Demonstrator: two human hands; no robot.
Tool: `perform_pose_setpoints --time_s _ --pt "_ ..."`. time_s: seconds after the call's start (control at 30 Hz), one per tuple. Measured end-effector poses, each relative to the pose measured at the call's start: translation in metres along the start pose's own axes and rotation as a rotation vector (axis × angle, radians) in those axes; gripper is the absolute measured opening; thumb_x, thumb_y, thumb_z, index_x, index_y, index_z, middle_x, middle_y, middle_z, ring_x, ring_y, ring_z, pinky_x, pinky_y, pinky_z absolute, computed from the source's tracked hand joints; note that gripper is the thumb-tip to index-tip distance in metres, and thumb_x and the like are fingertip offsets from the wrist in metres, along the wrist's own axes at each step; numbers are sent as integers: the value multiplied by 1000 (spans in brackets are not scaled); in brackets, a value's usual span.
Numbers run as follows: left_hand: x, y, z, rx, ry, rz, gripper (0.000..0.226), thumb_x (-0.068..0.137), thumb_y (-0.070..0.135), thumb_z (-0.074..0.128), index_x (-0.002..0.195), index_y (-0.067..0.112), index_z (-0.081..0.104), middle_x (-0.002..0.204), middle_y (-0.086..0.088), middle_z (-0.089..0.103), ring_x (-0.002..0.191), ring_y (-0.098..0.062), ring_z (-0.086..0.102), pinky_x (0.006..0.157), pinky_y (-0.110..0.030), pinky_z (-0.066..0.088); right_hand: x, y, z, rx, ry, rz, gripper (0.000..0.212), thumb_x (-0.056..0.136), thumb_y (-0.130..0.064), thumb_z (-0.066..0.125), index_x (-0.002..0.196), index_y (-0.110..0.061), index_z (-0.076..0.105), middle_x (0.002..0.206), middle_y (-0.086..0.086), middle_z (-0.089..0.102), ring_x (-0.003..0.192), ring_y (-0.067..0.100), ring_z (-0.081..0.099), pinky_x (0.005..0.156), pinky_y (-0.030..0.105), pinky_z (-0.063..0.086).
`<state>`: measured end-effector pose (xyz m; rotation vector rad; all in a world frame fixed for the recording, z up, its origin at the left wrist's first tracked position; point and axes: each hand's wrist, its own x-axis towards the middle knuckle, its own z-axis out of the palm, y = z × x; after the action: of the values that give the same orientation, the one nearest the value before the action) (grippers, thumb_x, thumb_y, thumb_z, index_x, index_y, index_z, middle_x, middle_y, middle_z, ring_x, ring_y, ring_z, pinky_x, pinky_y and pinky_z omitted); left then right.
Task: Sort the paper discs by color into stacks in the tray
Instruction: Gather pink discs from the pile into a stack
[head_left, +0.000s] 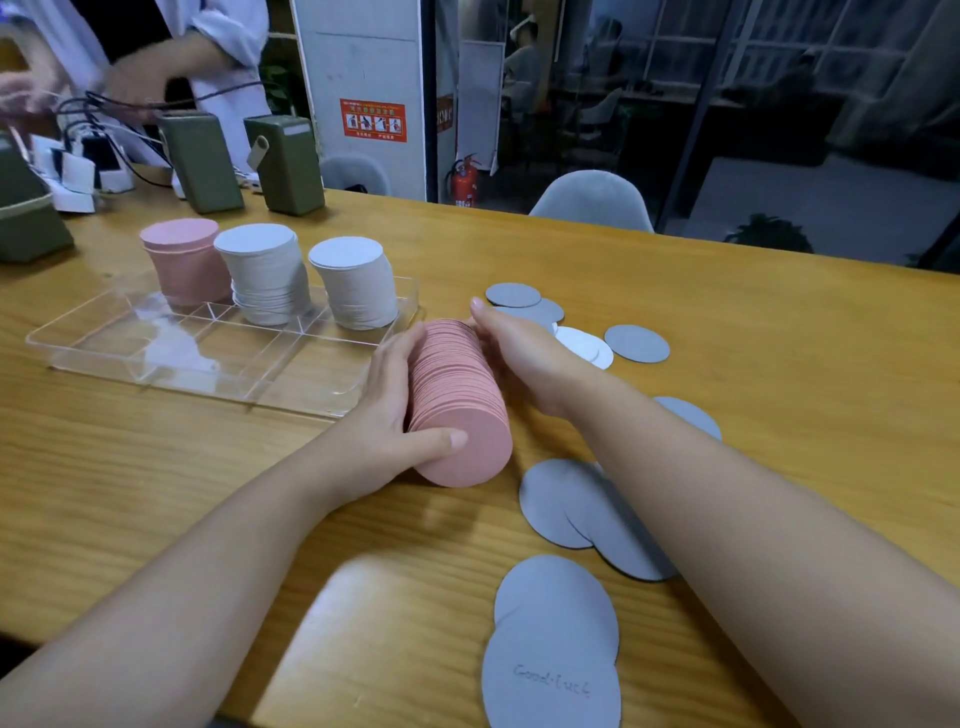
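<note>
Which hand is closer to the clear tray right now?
Left. The left hand grips the pink disc roll right against the clear tray's near right corner; the right hand holds the roll's far side, away from the tray.

Both forearms are bare from the bottom edge up to the wrists, with no sleeve showing. The left hand and right hand are bare too, their fingers ending in short, plain nails.
</note>
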<state>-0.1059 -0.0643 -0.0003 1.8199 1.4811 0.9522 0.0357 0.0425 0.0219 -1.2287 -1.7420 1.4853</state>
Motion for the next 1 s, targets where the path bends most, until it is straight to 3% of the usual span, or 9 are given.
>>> perform_pose_setpoints --time_s 0.1,0.27,0.33,0.43,0.47,0.57,0.8,0.9,1.0 --pt "-1 -1 -3 -23 18 -20 107 51 59 64 141 44 8 149 11 18 140 -5 18 115 -30 20 2 3 -3 -66 19 -38 43 95 -50 35 87 -14 58 83 6 57 78 19 51 77 33 40" --pt "-6 -4 -15 -133 -9 -58 102 44 51 80 126 64 20 145 10 31 132 -4 37 111 -40 35 4 1 -11 -223 29 -245 29 98 -10 42 122 -8 60 106 2 63 88 9 57 68 10 46" --pt "-11 -6 -19 -160 -45 -70 108 43 47 85 128 64 21 146 13 31 134 -4 37 110 -42 35 7 0 -14 -478 -61 -311 29 95 -13 52 122 -15 62 104 -7 65 90 2 56 71 4 41" --pt "-18 -6 -25 -195 -99 -79 110 40 49 90 128 65 25 147 14 31 135 -8 38 109 -43 37 12 -3 -8 -671 -190 -309 31 89 -17 60 120 -21 62 82 -19 57 69 -11 53 62 2 37" --pt "-19 -5 -27 -208 -111 -79 112 38 53 90 128 64 25 147 13 31 135 -8 37 109 -44 38 14 -3 -5 -699 -215 -317 34 88 -17 62 122 -21 61 89 -17 58 77 -11 53 70 3 37" --pt "-19 -6 -28 -223 -118 -88 114 35 58 90 130 64 25 148 9 32 136 -6 35 109 -44 38 24 1 3 -900 -238 -366 37 89 -21 60 125 -18 56 130 1 47 115 19 42 96 23 30" --pt "-20 -6 -29 -229 -126 -104 116 35 56 90 130 64 25 146 7 35 134 -5 38 109 -43 37 27 1 -1 -981 -219 -515 29 90 -26 58 118 -17 62 132 1 49 108 18 42 88 18 23" --pt "-20 -6 -29 -220 -130 -97 115 35 59 89 130 64 24 147 10 33 135 -3 36 110 -43 36 27 7 -10 -1011 -225 -593 22 88 -30 61 101 -12 64 103 0 64 90 17 44 84 27 32" --pt "-20 -5 -29 -218 -130 -94 115 35 59 89 130 64 24 147 11 33 135 -1 35 110 -41 36 19 9 -12 -1050 -142 -631 29 90 -34 55 90 -5 60 74 4 54 82 18 43 73 37 41"
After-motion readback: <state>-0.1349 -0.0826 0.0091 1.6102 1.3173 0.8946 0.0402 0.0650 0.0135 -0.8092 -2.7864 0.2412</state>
